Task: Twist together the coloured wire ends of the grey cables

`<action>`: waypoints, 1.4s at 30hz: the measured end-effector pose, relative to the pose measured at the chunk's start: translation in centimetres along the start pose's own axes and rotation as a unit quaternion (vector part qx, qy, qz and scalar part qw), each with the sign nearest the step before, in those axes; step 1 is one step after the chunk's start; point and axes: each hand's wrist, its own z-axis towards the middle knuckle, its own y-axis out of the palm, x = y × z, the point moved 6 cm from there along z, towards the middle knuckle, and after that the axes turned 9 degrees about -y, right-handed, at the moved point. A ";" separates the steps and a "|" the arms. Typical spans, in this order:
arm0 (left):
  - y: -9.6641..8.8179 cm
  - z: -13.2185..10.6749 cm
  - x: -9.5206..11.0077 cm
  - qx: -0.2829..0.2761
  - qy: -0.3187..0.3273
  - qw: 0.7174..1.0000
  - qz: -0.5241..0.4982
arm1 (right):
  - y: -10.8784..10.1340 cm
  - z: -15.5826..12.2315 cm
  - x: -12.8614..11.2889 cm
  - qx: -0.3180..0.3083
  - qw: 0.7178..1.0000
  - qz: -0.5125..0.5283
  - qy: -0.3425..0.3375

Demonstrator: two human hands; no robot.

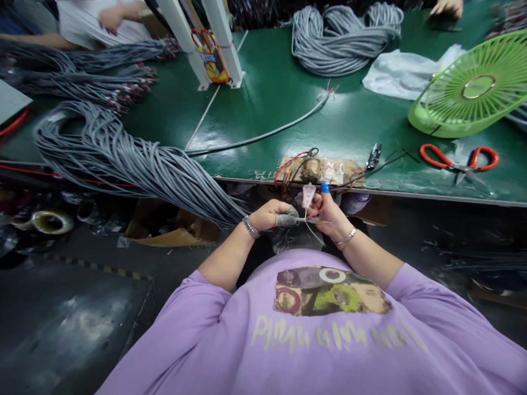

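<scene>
Between thumb and fingers, my left hand (270,215) pinches the end of a grey cable (301,220). Grey covers wrap its thumb and a fingertip. Thin coloured wires (319,221) fan out from the stripped cable end towards my right hand (333,217). That hand is closed around the wires, its thumb pointing up in a blue finger cover (324,187). A pale pink-white piece (308,195) sticks up beside its fingers; what it is I cannot make out. Just beyond both hands, a worn cardboard-coloured block (325,171) with wires lies at the bench edge.
A thick bundle of grey cables (158,161) hangs over the green bench (260,111) at left. Red-handled scissors (461,163) and a green fan (476,86) are at right. Another cable coil (344,42) lies behind. Co-workers' hands (447,7) show at the far side.
</scene>
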 end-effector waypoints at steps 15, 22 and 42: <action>1.5 -4.8 -0.6 0.088 0.063 0.993 0.055 | -1.1 -1.4 -0.2 -0.001 0.998 -0.026 0.048; 0.6 -3.9 1.1 0.147 0.099 0.983 0.040 | 1.2 -0.9 -1.6 -0.044 0.996 -0.067 0.026; -0.5 -0.1 -0.5 0.121 0.068 0.990 -0.003 | 1.4 -0.4 -0.7 0.042 0.999 0.014 -0.006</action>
